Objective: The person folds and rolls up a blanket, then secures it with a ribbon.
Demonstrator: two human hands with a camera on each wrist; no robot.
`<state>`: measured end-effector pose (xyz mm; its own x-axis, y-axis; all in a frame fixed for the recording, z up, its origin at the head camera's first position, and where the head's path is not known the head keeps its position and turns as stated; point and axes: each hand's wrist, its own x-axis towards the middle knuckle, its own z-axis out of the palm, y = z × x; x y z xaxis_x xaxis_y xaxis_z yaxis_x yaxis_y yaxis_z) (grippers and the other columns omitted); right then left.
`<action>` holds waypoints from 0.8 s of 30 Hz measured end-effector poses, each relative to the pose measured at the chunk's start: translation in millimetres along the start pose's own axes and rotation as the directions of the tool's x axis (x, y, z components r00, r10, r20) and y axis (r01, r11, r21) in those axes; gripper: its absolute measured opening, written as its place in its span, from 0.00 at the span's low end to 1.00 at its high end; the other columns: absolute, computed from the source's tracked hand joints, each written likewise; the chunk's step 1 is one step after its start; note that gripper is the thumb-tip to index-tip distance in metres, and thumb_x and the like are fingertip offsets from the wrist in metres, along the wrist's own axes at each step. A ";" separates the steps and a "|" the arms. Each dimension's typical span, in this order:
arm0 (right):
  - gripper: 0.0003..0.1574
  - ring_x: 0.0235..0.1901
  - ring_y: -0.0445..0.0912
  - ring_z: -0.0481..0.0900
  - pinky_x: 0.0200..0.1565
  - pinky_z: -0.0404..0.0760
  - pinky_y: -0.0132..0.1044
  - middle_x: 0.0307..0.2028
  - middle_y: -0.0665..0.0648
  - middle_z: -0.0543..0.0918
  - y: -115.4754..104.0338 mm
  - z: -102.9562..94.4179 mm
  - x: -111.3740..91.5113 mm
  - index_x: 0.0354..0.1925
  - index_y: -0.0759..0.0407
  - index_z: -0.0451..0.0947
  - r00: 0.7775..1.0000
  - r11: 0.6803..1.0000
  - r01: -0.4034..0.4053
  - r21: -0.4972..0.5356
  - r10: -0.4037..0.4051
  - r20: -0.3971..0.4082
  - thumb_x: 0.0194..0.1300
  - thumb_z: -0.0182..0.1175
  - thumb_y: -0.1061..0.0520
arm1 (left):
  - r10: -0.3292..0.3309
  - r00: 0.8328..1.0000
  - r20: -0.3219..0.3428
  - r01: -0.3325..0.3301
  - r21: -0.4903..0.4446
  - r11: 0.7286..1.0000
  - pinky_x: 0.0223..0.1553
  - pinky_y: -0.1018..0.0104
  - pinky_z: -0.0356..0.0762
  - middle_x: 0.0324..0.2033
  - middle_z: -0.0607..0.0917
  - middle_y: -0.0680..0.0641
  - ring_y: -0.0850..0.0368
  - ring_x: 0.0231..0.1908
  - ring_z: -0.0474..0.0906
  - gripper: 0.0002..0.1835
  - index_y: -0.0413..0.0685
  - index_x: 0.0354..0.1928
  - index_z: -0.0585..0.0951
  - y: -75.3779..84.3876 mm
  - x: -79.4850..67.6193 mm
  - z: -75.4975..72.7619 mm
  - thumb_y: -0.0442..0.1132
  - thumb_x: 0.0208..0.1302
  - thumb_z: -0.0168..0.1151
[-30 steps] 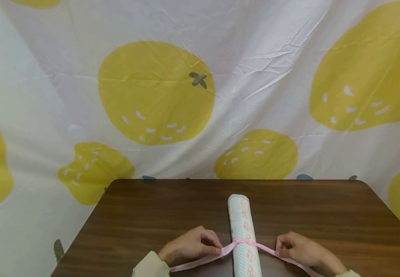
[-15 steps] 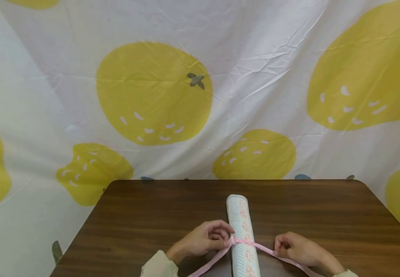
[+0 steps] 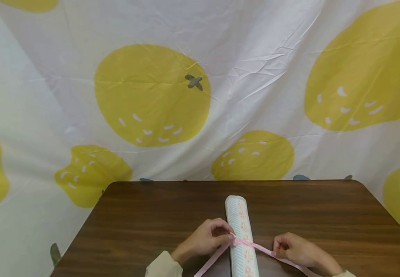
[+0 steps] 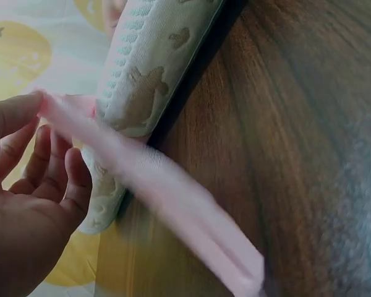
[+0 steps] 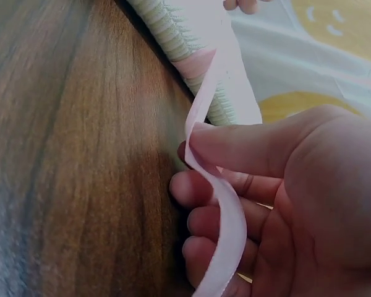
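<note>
A white rolled-up cloth (image 3: 236, 215) with a blue chevron band and orange motifs lies lengthwise on the table, its near end cut off by the head view's lower edge. Around its middle passes a pink ribbon (image 3: 263, 250), crossed on top. My left hand (image 3: 205, 238) pinches the ribbon between thumb and forefinger right at the roll's left side; in the left wrist view the ribbon's tail (image 4: 167, 179) trails down from the fingertips. To the right of the roll, my right hand (image 3: 297, 250) pinches the ribbon's other end, whose tail (image 5: 232, 235) hangs over the curled fingers.
The dark wood-grain table (image 3: 151, 215) has rounded far corners. Behind it hangs a white curtain (image 3: 255, 77) with large yellow fruit prints. Beige sleeves (image 3: 165, 264) cover both forearms at the lower edge.
My left hand has moved right along the ribbon, up to the roll's left side, and its ribbon tail now slopes more steeply. The right hand keeps its pinch, nearly still.
</note>
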<state>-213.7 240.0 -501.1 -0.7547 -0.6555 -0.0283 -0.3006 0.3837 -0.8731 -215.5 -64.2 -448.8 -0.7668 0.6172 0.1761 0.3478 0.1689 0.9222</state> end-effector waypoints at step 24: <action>0.21 0.31 0.41 0.80 0.33 0.80 0.32 0.34 0.57 0.83 -61.6 -18.5 23.4 0.51 0.77 0.68 0.999 0.826 -0.030 0.562 0.007 0.044 0.70 0.49 0.59 | -0.016 0.997 -0.074 0.017 0.012 1.000 0.25 0.75 0.73 0.27 0.83 0.48 0.69 0.24 0.75 0.03 0.45 0.33 0.81 -28.6 3.7 1.1 0.32 0.56 0.64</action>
<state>-223.6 213.0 -439.0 -0.7302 -0.6810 -0.0555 0.1024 -0.0287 -0.9943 -227.7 -65.9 -474.9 -0.8102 0.5558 0.1860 0.3407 0.1885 0.9211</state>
